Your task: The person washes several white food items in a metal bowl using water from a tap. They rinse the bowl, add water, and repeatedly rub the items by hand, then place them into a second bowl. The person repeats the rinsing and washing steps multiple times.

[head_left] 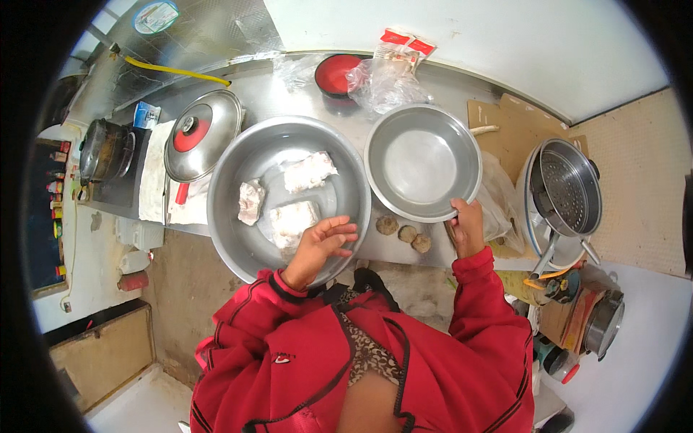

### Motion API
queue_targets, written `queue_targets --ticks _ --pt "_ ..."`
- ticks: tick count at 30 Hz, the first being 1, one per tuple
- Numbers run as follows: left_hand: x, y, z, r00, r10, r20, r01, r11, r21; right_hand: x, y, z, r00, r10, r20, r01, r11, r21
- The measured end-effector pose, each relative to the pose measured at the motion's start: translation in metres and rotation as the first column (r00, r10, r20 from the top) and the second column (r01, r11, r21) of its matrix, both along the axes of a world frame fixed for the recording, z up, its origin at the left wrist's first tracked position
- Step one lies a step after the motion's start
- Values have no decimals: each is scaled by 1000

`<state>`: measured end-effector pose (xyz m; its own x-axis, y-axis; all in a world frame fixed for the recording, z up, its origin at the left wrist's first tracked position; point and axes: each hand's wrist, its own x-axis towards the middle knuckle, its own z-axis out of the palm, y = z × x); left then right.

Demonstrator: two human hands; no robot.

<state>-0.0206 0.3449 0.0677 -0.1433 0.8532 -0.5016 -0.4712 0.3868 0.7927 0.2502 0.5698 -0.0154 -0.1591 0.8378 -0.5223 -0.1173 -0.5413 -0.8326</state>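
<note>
The counter (254, 81) is taken up in front by a large basin (346, 180), in which three pale chunks (310, 172) are held, well spaced on its floor. Just to its right, a small basin (419, 162) is set, its near right rim pinched by the right hand (469, 225). The left hand (326, 240) is held apart from it, fingers loosely spread and nothing gripped, over the near right part of the large basin; whether the nearest chunk is touched cannot be told. Beside the two basins, at the counter's edge, brown rounds (387, 225) are seen.

For good handling, the small basin is probably best kept level, since by a one-sided pinch it could easily be tipped. If it is to be lifted, the opposite rim is better supported by the left hand. The brown rounds are best kept clear of its base, and the large basin's rim should not be knocked.
</note>
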Motion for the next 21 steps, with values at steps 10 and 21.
queue_targets --ticks 10,21 --pt "-23 -4 -1 991 126 -56 -125 992 14 -55 37 -30 999 -16 -51 13 998 -64" --pt "-46 -13 0 984 171 -44 -169 985 42 -84 60 -31 997 -55 63 51 997 63"
